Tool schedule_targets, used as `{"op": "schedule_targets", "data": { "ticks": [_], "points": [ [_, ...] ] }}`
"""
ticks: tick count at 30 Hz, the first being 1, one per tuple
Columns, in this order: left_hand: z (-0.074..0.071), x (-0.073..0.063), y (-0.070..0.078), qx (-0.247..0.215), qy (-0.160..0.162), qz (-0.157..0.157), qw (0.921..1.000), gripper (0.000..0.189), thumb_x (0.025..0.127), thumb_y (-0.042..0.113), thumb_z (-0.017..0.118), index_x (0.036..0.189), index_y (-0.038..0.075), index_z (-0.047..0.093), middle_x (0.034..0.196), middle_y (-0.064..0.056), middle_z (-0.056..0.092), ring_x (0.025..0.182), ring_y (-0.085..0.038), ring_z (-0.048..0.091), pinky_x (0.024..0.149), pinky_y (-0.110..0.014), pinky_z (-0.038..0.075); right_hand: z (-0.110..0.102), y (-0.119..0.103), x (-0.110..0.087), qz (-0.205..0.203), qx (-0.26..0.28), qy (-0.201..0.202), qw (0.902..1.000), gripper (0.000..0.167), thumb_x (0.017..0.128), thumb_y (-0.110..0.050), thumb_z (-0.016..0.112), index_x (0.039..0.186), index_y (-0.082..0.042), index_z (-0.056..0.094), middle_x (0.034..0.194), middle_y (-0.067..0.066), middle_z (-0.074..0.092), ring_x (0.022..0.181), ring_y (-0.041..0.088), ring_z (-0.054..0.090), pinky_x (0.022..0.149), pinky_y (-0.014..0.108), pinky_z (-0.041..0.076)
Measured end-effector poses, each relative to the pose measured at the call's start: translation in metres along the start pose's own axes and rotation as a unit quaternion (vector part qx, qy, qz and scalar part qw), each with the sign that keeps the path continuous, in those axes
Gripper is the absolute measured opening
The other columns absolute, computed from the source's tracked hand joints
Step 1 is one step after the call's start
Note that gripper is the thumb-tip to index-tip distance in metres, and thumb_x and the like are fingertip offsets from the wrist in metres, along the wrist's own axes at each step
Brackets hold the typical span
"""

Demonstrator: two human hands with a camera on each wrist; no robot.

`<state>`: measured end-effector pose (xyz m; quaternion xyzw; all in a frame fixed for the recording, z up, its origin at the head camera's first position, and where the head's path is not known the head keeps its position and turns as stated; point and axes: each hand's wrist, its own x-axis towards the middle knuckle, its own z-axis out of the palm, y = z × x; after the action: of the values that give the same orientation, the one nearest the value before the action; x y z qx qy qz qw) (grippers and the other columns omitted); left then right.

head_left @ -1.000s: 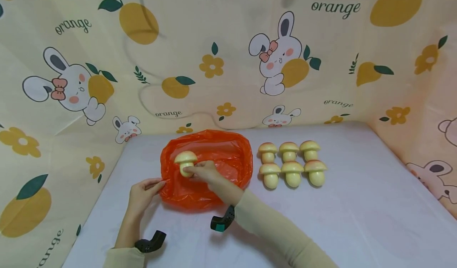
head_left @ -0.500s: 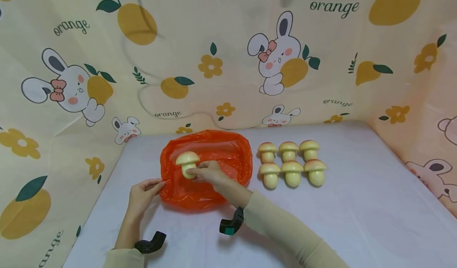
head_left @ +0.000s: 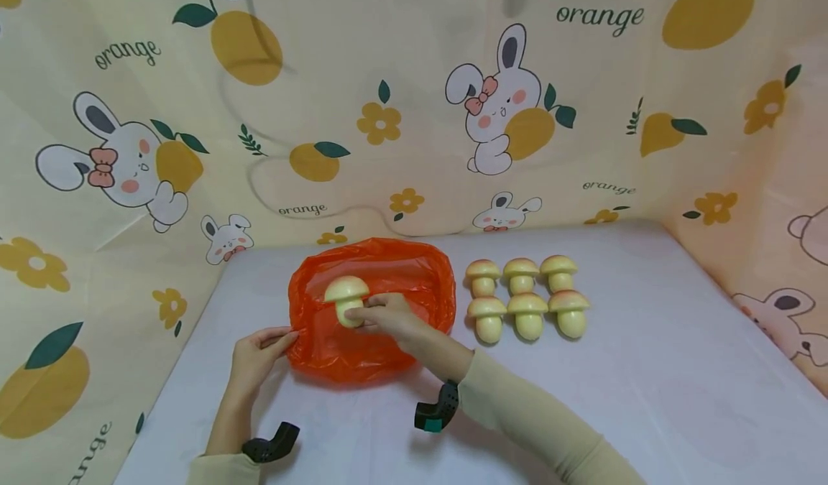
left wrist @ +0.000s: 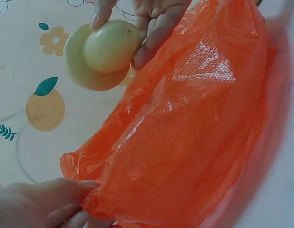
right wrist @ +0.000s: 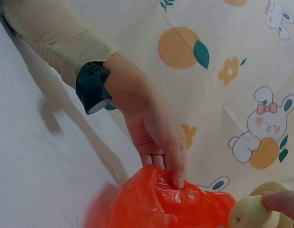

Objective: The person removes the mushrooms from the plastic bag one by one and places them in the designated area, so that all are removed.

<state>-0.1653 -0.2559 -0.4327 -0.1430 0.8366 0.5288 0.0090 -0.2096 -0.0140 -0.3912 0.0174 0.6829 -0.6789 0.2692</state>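
Note:
A red plastic bag point(head_left: 371, 373) stands with its mouth spread wide, left of the table's middle. My left hand point(head_left: 254, 359) pinches the bag's left rim between thumb and fingers; the left wrist view shows the same grip. My right hand point(head_left: 391, 320) holds a toy mushroom point(head_left: 346, 289) by its stem above the bag's mouth. Pale yellow all over, the mushroom has its cap upward. From below, in the left wrist view, the rounded stem end of the mushroom point(left wrist: 111, 46) shows between thumb and fingers, clear of the bag's rim.
Several more toy mushrooms point(head_left: 527, 315) lie in two rows on the white table point(head_left: 647, 370), right of the bag. A printed cloth point(head_left: 414, 111) with rabbits and oranges rises behind and at the sides. Each wrist wears a black camera point(head_left: 438, 407).
The right hand has shifted a little to the right with the mushroom, still over the bag. The left hand keeps its pinch on the rim.

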Motion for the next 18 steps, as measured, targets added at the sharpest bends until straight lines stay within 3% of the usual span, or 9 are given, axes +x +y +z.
{"op": "schedule_targets", "data": {
  "ticks": [9,18],
  "points": [
    [0.0,-0.001,0.0,-0.001,0.001,0.0,1.0,0.04,0.092,0.026,0.065,0.12,-0.004,0.063,0.102,-0.006,0.076,0.076,0.008,0.064,0.077,-0.013,0.056,-0.011,-0.001,-0.008,-0.007,-0.012,-0.023,0.9997,0.042,0.087,-0.027,0.072,0.119,-0.001,0.06,0.106,0.009,0.07,0.092,0.017,0.071,0.092,0.031,0.057],
    [0.0,-0.001,0.0,0.007,0.002,0.005,1.0,0.039,0.093,0.025,0.065,0.12,-0.003,0.064,0.105,-0.01,0.075,0.077,0.008,0.064,0.077,-0.013,0.056,-0.021,0.001,-0.017,-0.028,-0.014,-0.022,0.9992,0.045,0.089,-0.022,0.07,0.122,0.005,0.057,0.105,0.011,0.07,0.085,0.013,0.071,0.091,0.032,0.058]
  ]
}}
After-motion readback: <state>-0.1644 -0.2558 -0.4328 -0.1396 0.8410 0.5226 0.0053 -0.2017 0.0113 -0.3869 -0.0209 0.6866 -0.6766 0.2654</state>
